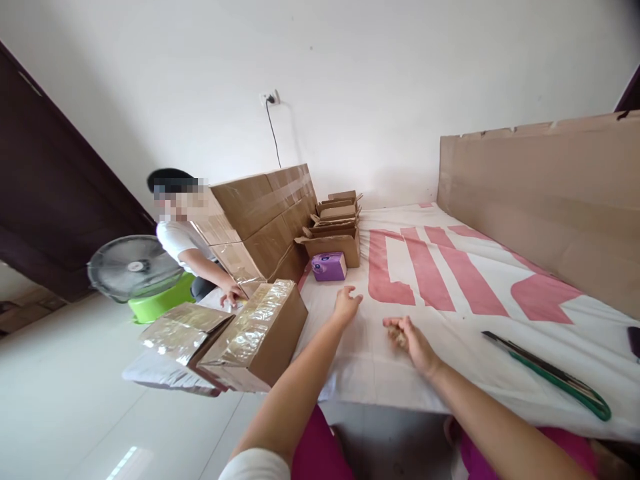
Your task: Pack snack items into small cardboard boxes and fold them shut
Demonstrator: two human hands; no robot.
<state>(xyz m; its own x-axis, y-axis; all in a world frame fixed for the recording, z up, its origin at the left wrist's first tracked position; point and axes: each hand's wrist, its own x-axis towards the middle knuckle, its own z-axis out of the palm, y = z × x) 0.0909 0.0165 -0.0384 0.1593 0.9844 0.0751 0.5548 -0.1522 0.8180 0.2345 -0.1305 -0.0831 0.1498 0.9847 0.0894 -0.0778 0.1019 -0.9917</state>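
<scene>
My left hand (346, 305) hovers over the white and red printed sheet (440, 287) with its fingers loosely curled and apart, nothing in it. My right hand (407, 337) lies a little to the right, fingers pinched around a small brownish thing I cannot make out. A tape-covered cardboard box (260, 337) with an open flap sits just left of my left arm. A small purple box (329, 266) stands beyond my left hand.
Another person (187, 243) sits at the left with a hand on the open box. Large taped cartons (265, 217) and stacked flat boxes (336, 223) stand at the back. A cardboard sheet (540, 193) leans at right. Long green-edged tool (550, 375) lies right. A fan (134, 267) stands left.
</scene>
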